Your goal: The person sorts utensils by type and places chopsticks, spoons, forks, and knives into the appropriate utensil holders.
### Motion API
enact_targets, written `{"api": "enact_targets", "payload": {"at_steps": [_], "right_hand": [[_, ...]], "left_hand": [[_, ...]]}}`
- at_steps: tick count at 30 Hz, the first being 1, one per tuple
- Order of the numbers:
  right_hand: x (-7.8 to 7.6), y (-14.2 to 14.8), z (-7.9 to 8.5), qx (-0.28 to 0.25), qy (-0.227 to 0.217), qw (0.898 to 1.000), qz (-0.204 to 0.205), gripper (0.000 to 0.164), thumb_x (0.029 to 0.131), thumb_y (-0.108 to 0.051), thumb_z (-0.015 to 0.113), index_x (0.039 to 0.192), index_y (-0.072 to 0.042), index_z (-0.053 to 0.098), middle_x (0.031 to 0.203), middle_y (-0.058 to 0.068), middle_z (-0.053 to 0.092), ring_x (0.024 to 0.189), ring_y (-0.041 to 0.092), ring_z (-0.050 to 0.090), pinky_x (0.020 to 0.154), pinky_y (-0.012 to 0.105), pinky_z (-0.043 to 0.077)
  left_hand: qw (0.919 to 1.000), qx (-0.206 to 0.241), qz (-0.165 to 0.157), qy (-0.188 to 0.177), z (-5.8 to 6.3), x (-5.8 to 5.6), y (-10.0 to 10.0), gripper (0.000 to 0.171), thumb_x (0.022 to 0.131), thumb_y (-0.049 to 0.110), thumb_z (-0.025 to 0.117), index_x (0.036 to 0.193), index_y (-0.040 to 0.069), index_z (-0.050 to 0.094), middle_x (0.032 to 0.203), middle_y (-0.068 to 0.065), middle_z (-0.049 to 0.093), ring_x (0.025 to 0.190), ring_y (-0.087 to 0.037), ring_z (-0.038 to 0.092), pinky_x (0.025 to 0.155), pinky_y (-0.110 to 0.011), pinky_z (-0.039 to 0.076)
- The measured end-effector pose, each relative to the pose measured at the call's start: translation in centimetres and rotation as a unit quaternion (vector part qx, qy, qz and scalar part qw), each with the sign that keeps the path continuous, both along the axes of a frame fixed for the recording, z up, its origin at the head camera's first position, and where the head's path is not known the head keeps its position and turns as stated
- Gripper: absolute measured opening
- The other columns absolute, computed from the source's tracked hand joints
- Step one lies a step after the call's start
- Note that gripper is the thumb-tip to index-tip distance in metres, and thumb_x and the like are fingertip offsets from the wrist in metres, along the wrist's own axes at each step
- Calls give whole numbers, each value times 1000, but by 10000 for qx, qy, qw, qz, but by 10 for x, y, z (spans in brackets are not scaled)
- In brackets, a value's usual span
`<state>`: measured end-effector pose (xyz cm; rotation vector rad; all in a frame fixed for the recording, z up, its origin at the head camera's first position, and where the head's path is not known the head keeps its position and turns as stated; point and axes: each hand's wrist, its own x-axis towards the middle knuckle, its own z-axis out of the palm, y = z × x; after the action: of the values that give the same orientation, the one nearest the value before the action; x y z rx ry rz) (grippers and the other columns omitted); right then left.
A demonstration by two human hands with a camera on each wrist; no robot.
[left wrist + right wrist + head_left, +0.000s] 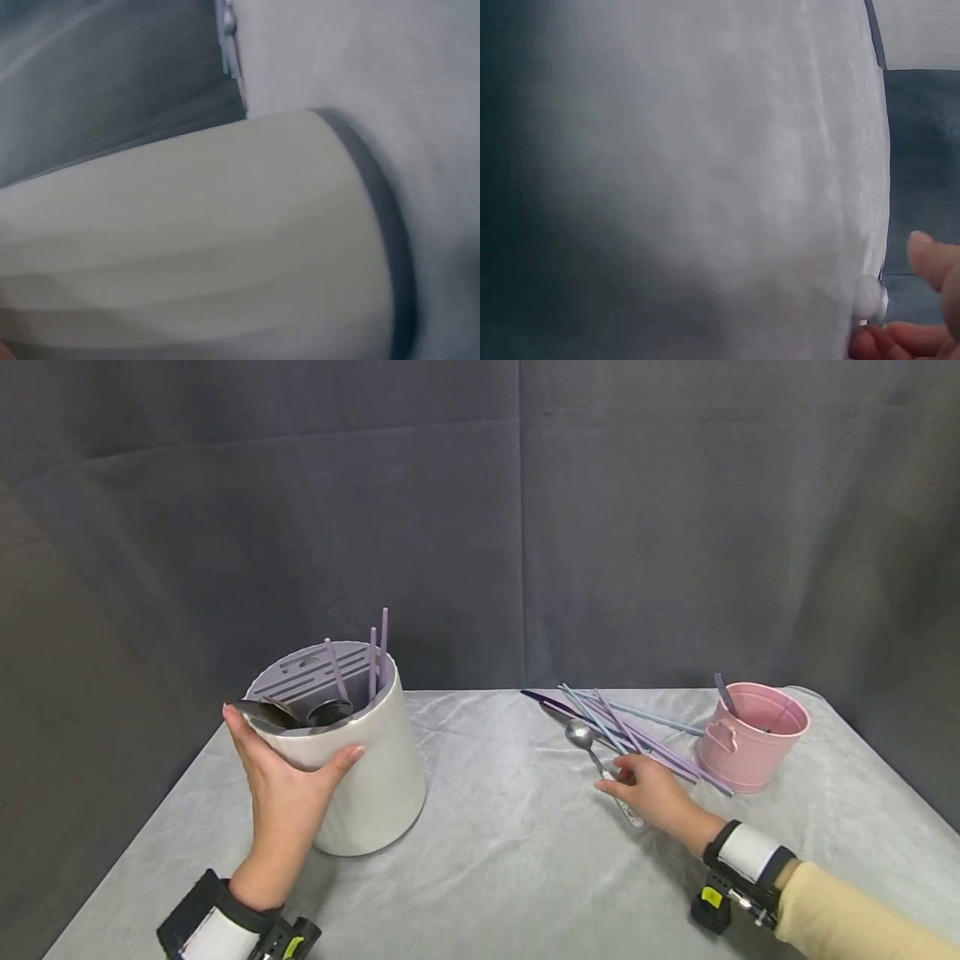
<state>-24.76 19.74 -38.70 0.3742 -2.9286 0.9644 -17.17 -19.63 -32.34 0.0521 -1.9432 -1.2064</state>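
Note:
My left hand (288, 789) holds the upper wall of a white cylindrical utensil holder (382, 785), thumb across the front and fingers at the left rim. Two dark metal ladle or spoon heads and several purple chopsticks (372, 664) stick out of its purple slotted insert (300, 672). The holder's pale wall (195, 232) fills much of the left wrist view. Over a metal spoon (580, 734) with a white patterned handle is my right hand (652, 793), thumb and index finger on either side of the handle. In the right wrist view, the thumb (934, 259) stands apart from the curled fingers (907, 341).
Beyond the right hand, purple and light blue chopsticks (667, 720) lie crossed with dark-bladed knives (542, 697). A small pink bucket (750, 752) with a utensil in it stands at the right. Grey cloth (480, 860) covers the table; a dark curtain (450, 527) hangs behind.

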Motion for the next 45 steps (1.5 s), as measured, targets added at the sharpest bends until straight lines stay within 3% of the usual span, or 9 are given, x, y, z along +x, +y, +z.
{"api": "enact_targets", "payload": {"at_steps": [9, 15, 22, 26, 31, 35, 40, 45], "right_hand": [[-17, -14, 9, 815, -125, 9965, 106, 19, 86, -12, 72, 79, 4, 66, 68, 1, 56, 61, 16, 47, 54, 30, 40], [-24, -18, 13, 1108, -83, 9936, 227, 30, 85, 0, 64, 58, -7, 52, 53, -5, 38, 48, 10, 36, 46, 24, 30], [-28, -20, 20, 1240, -373, 9908, 381, 37, 84, 2, 56, 56, -15, 37, 53, -7, 27, 46, 9, 27, 45, 22, 23], [-29, -17, 27, 1078, -687, 9905, 496, 36, 82, 2, 57, 56, -14, 38, 53, -7, 27, 47, 9, 27, 46, 23, 23], [-26, -17, 41, 636, -807, 9929, 597, 17, 82, 0, 59, 68, -6, 53, 62, -2, 43, 51, 11, 41, 47, 25, 36], [-21, -25, 56, -180, -899, 9929, 754, 13, 82, 1, 60, 74, -4, 51, 70, 1, 51, 59, 12, 50, 52, 27, 48], [-10, -44, 75, -1654, -987, 9723, 1321, 10, 88, 3, 62, 87, 1, 52, 79, 6, 59, 74, 15, 58, 64, 30, 53], [2, -70, 92, -2467, -569, 9549, 1554, 16, 89, 3, 64, 102, 7, 56, 87, 10, 63, 79, 16, 61, 72, 29, 54]], "left_hand": [[9992, 176, -97, 357, -7, -4, -4, 147, 56, 77, 73, 151, -6, -2, 158, -22, 3, 145, -25, 8, 116, -33, 9], [9989, 121, -132, 444, -9, -5, -3, 144, 57, 77, 72, 152, -5, 0, 157, -24, 5, 145, -27, 9, 116, -37, 9], [9986, 42, -125, 513, -11, -6, -6, 143, 58, 77, 72, 152, -5, 3, 157, -22, 8, 144, -27, 11, 116, -36, 10], [9981, 12, -141, 596, -12, -6, -6, 142, 59, 76, 73, 152, -5, 4, 157, -22, 9, 144, -27, 12, 116, -36, 10], [9980, -2, -212, 601, -12, -6, -5, 139, 60, 73, 75, 152, -4, 4, 157, -22, 8, 144, -25, 11, 116, -36, 10], [9981, 14, -267, 548, -11, -6, -4, 138, 61, 71, 76, 153, -2, 3, 158, -21, 7, 145, -23, 10, 116, -35, 10], [9980, 4, -266, 568, -11, -6, -2, 138, 62, 73, 74, 153, -2, 3, 157, -21, 7, 144, -25, 10, 116, -37, 10], [9981, -17, -218, 584, -11, -6, -2, 137, 61, 74, 73, 153, -2, 4, 157, -20, 8, 144, -25, 12, 116, -38, 11]]}}
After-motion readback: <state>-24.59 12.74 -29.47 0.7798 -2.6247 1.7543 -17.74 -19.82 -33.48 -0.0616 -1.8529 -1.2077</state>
